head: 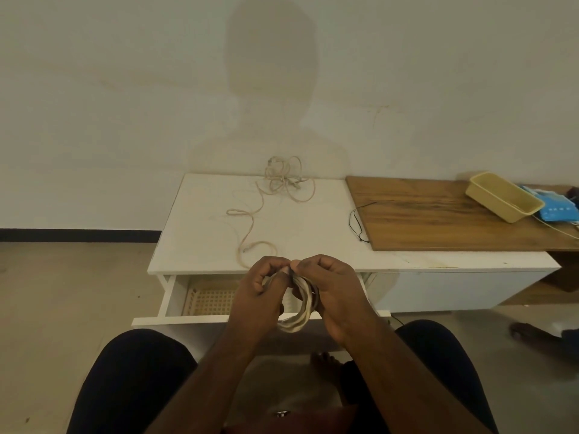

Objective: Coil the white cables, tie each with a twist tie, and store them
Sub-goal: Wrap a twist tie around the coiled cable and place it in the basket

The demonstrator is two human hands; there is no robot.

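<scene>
Coiled white cable bundle (299, 308) held above the open white drawer (175, 303), gripped by left hand (255, 296) and right hand (336, 297); fingers (308, 264) pinching at its top. Loose cream cable (275, 189) sprawled on white bench (313, 220).

From where I stand, nothing here can be read. The only marks are a short row of small white shapes on the blue device (560, 211) at the far right of the wooden board (438, 214), and they are too small and blurred to tell whether they are letters, numbers or symbols. No label or brand shows on anything else.
</scene>
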